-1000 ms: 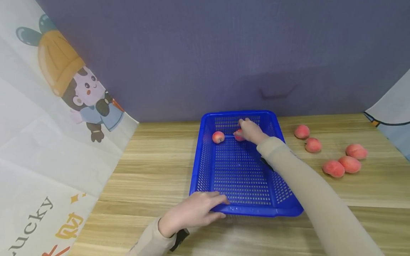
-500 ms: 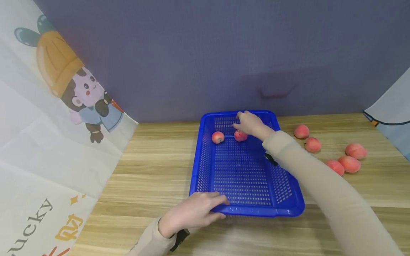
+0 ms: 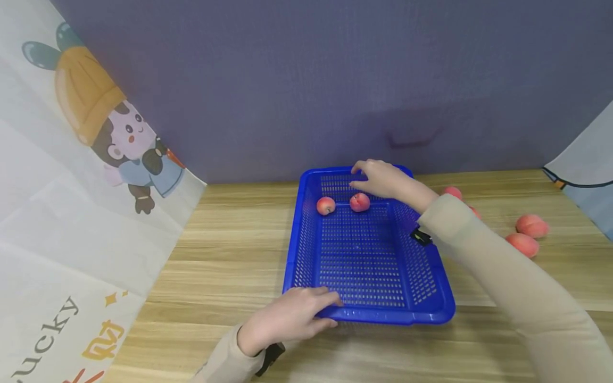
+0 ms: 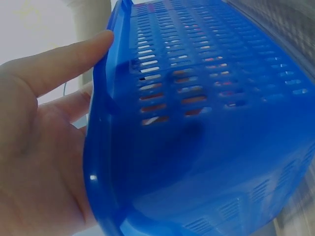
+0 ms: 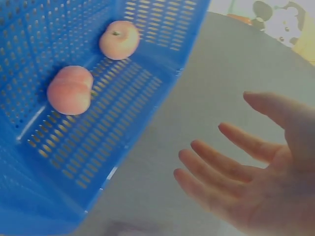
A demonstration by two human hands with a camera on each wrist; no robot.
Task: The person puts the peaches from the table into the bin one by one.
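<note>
A blue perforated plastic basket (image 3: 383,315) stands on the wooden table. My left hand (image 3: 292,314) grips its near rim at the left corner; in the left wrist view the thumb (image 4: 74,59) lies against the rim's outer side. Two fruits sit apart at the basket's far end: a pink-yellow, apple-like one (image 3: 326,206) with a stem dimple, and a reddish peach (image 3: 359,202) to its right. Above the far right part of the basket is my right hand (image 3: 383,178), holding nothing. Its fingers are spread and loosely bent in the right wrist view, apart from the peach.
On the table (image 3: 239,239) right of the basket lie several more peaches (image 3: 532,226), some partly hidden behind my right forearm. A dark grey-blue panel (image 3: 311,96) rises behind the basket. A white printed sheet (image 3: 57,213) borders the table on the left.
My right hand has let go of the peach in the basket and moved up and to the right. My left hand and the basket have stayed in place.
</note>
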